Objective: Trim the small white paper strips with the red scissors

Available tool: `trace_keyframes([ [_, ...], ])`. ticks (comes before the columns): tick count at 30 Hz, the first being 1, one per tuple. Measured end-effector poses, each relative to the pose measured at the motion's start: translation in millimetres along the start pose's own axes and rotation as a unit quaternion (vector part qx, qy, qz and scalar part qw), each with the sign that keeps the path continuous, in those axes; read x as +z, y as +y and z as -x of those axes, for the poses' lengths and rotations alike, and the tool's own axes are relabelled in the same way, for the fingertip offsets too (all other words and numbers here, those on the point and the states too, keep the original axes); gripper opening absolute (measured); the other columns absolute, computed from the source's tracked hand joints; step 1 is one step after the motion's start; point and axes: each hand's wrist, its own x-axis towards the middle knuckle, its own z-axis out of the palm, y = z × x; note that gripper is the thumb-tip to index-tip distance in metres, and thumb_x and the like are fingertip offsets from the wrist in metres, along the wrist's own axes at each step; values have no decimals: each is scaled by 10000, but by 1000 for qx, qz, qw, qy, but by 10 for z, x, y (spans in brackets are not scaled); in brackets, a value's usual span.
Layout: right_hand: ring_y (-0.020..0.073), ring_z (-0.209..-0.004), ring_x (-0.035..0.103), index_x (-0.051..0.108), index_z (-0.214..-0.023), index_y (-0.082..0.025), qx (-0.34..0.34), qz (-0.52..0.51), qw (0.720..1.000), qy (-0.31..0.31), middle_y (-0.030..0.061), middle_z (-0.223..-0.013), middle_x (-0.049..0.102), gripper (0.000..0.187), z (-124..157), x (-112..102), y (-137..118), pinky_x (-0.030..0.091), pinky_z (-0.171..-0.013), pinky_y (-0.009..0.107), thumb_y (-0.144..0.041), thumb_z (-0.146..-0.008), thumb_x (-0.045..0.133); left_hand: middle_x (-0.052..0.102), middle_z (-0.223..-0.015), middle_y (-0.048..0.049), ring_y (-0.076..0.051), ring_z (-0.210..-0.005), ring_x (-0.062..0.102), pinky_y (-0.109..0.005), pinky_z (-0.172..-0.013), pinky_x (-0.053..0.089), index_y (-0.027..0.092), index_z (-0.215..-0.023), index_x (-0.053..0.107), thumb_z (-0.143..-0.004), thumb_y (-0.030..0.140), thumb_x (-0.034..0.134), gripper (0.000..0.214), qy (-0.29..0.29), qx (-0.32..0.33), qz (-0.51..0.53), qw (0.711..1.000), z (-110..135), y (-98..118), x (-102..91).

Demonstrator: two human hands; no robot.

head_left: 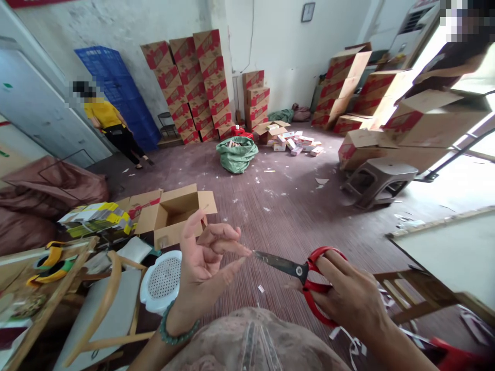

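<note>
A pair of scissors [284, 265] with red handles and dark blades is in my right hand [348, 291], fingers through the loops. The blades look closed and point left. At their tip, the thumb and index finger of my left hand [212, 252] are pinched together, the other fingers loosely curled. Whatever the pinch holds, if anything, is too small to make out. A green bead bracelet [170, 330] circles my left wrist. Below my hands bulges a mottled brownish surface [228, 345] with pale stripes; I cannot tell whether it is clothing or a bag.
An open carton [166, 221] and a white-blue stool [164, 278] stand left, near a wooden chair [104, 304]. Ahead sits a green sack [236, 159] beside scattered small boxes [297, 141]. A grey stool [381, 178] is right. One person [110, 123] stands far left, another [448, 64] far right.
</note>
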Motion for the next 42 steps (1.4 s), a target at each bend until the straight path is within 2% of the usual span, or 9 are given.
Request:
trace_keyframes([
  [5,125,-553,487,485,-725,-196,-26,26,999,7,7,-699,522,294,-61,-138,37,364,-517,266,-347,-969,426,572,-1137,21,-107,-873,704,-452,-1158,377,446,-1438,220,-832,-8,624,858,-15,3,-15,1000,8,81,26],
  [13,136,-581,468,515,-744,-187,-64,84,994,17,20,-748,536,249,-148,-308,81,330,-553,292,-303,-951,441,555,-1151,23,-74,-862,693,-407,-1123,430,458,-1432,221,-804,-31,639,899,-17,0,-5,1000,-10,122,64],
  [18,149,-598,459,518,-726,-191,-72,96,993,4,30,-744,534,297,-189,-329,87,317,-554,294,-319,-971,408,544,-1177,27,-64,-856,688,-432,-1099,456,496,-1419,244,-793,-13,668,911,1,-16,0,1000,-4,151,69],
  [28,164,-603,433,547,-709,-186,-89,106,990,-6,35,-740,527,350,-309,-411,63,315,-575,298,-284,-991,363,533,-1182,20,-62,-870,684,-460,-1086,465,483,-1424,245,-773,-46,666,938,16,-27,28,999,-8,121,63],
  [42,174,-604,429,554,-748,-190,-99,102,989,-37,38,-784,537,336,-339,-448,105,314,-588,306,-303,-996,355,531,-1149,28,-70,-816,695,-459,-1069,487,484,-1425,230,-780,9,705,932,20,-104,65,992,-32,80,65],
])
